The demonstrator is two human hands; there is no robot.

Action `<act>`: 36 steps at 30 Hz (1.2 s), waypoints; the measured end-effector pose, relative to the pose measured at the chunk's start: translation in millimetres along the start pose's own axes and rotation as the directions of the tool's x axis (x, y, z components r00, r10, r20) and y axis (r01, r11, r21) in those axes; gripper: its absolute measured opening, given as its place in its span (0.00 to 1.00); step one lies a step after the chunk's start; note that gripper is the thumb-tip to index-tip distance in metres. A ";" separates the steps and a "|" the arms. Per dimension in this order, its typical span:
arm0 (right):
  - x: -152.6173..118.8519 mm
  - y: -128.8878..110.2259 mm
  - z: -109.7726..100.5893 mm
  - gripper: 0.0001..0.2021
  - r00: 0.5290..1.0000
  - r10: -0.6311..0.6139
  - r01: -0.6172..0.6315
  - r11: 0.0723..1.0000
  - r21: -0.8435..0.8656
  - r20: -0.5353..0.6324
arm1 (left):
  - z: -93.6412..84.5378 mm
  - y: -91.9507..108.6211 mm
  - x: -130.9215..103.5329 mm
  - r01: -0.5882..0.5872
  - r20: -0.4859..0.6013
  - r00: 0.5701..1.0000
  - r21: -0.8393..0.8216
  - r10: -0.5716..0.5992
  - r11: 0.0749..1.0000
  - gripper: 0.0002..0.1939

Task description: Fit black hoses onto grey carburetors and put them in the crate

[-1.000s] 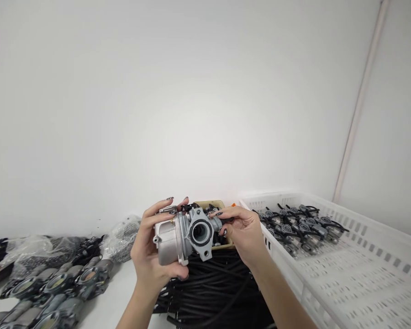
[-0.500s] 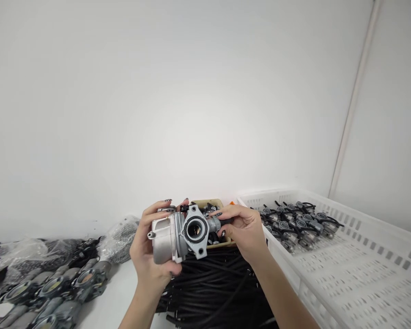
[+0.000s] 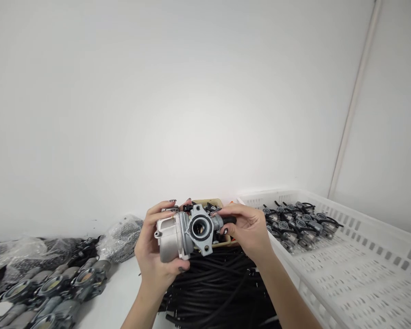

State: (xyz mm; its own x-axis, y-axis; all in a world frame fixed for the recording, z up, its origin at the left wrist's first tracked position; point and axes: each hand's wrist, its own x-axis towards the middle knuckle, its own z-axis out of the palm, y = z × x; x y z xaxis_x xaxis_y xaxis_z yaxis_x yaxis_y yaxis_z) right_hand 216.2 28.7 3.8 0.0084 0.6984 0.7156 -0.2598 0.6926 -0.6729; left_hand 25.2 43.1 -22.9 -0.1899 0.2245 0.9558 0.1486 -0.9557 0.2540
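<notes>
A silver-grey carburetor is held up on its side, its flange and round bore facing me. My left hand wraps round its bowl, thumb below and fingers over the top. At the other end sits a small ribbed metal cap with a short black rubber piece sticking out. Thumb and fingers of my right hand close round this end. The palm side of the right hand hides part of the black piece.
Black hoses lie in a pile below my hands. Behind the carburetor stands a yellowish bin of small parts. On the right, a white slotted crate holds several carburetors. More carburetors and bagged parts lie left.
Both hands and the carburetor have shifted slightly right. The right fingertips have spread a little, showing more of the black rubber piece at the cap.
</notes>
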 end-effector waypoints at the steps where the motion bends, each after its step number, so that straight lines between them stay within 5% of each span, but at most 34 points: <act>1: -0.1 -0.6 0.4 0.07 1.000 0.001 -0.001 0.999 -0.038 0.000 | 0.0 1.6 1.4 -0.023 0.006 1.000 0.002 0.023 1.000 0.34; 8: 0.7 -4.9 0.0 0.13 0.983 0.183 -0.173 0.963 -0.205 0.031 | -1.4 6.2 9.4 -0.223 0.079 0.973 0.065 0.218 0.973 0.35; 15: 0.3 -15.0 -15.4 0.19 0.950 0.184 -0.151 0.978 -0.145 0.252 | -1.8 -3.5 2.4 -0.054 -0.039 0.998 0.074 0.057 0.996 0.34; 19: 0.4 -2.9 -5.6 0.11 0.974 0.172 -0.154 0.980 -0.122 0.148 | -4.1 -6.4 -0.1 -0.016 -0.054 0.998 0.080 0.020 0.997 0.34; 23: -0.1 10.7 6.4 0.29 0.977 0.199 -0.187 0.972 -0.146 0.075 | -2.5 0.0 2.9 -0.074 -0.027 0.997 0.057 0.076 0.996 0.33; 25: -0.9 11.9 7.3 0.29 0.976 0.216 -0.210 0.968 -0.134 0.030 | -1.5 3.0 3.7 -0.083 -0.024 0.996 0.052 0.085 0.995 0.33; 28: -2.7 7.2 3.0 0.18 0.989 0.131 -0.136 0.988 -0.075 -0.073 | -1.9 4.4 2.7 -0.051 -0.057 0.997 0.076 0.055 0.996 0.32; 29: -3.3 4.7 0.9 0.21 0.994 0.081 -0.087 0.993 -0.084 -0.074 | -2.4 4.2 2.1 -0.033 -0.070 0.997 0.085 0.039 0.996 0.32; 31: -4.5 0.0 -3.3 0.26 1.000 -0.019 0.019 0.984 -0.176 0.003 | -3.4 3.8 1.3 -0.010 -0.091 0.996 0.097 0.019 0.995 0.32; 36: -6.3 -7.0 -10.3 0.10 0.991 -0.105 0.134 0.867 -0.480 0.086 | -3.9 4.5 1.7 -0.007 -0.105 0.994 0.099 0.018 0.995 0.32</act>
State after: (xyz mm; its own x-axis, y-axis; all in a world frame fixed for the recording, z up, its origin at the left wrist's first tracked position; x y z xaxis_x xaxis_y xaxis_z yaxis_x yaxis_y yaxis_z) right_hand 227.9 21.3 2.1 -0.0475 0.6033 0.7961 0.2395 0.7806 -0.5773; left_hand 21.7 38.4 -20.6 -0.2881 0.1865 0.9393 0.2451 -0.9338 0.2606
